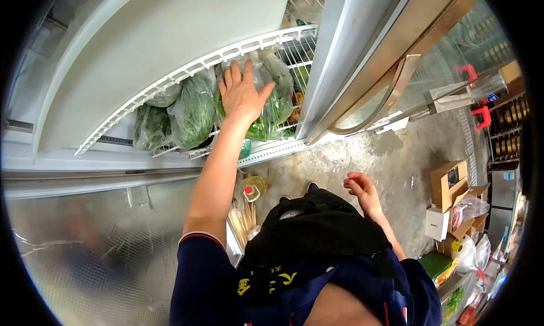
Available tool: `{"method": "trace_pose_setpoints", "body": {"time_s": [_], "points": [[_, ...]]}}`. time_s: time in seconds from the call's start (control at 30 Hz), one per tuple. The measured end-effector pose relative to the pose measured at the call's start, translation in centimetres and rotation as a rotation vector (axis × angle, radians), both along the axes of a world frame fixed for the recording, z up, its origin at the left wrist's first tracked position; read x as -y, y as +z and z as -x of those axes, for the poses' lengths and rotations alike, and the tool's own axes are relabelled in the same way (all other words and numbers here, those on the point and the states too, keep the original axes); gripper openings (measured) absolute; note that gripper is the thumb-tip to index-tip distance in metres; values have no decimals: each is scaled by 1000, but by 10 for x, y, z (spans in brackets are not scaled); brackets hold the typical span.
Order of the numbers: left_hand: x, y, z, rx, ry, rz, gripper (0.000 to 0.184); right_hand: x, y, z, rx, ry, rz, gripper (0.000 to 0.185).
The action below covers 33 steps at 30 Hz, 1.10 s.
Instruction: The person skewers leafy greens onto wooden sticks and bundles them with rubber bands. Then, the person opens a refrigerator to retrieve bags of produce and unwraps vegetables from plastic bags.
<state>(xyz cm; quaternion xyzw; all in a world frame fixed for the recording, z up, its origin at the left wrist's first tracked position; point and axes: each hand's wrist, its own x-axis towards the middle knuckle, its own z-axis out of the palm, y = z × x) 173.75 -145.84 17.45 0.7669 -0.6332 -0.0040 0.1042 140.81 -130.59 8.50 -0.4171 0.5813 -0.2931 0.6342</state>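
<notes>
My left hand (243, 96) reaches into an upright fridge, its fingers spread flat on a clear plastic bag of leafy greens (263, 119). That bag rests on a white wire shelf (187, 71). Beside it, to the left, are another bag of greens (194, 113) and a smaller bag of dark leaves (152, 127). Low at my right side hangs my right hand (364, 193), fingers loosely bent and apart, with nothing visible in it.
A fridge door with a curved metal handle (377, 102) stands at the right. On the floor are an oil jug with a red cap (254, 188) and bundled sticks (242, 221). Cardboard boxes (450, 184) and bagged goods line the right side.
</notes>
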Motion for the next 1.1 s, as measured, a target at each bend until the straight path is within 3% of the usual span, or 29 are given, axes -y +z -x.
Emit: {"method": "trace_pose_setpoints", "body": {"time_s": [0.07,0.2,0.37,0.53,0.7,0.77,0.87,0.93,1.0,1.1], "points": [[14,-30,-9,37,5,29,72,1,-1,-4,17,95,-17,25],[47,-14,-15,-48,58,-41,66,9,12,-37,81,271,70,24],[57,-28,-22,-38,35,-49,59,15,23,-44,-307,543,343,26],[53,-64,-25,-81,7,86,58,10,15,-40,-379,623,368,27],[48,-28,-22,-167,15,-13,61,22,24,-48,-435,762,535,25],[27,9,-10,-82,-27,1,62,34,43,-66,-444,779,607,23],[-22,12,8,-162,-131,464,50,54,73,-104,-289,704,815,19],[-73,10,16,-278,-137,639,42,69,91,-136,-164,693,908,18],[-124,-11,18,-276,-104,613,40,90,106,-164,-251,834,985,20],[-201,-29,17,-320,47,534,39,105,130,-231,-115,752,1204,27]]}}
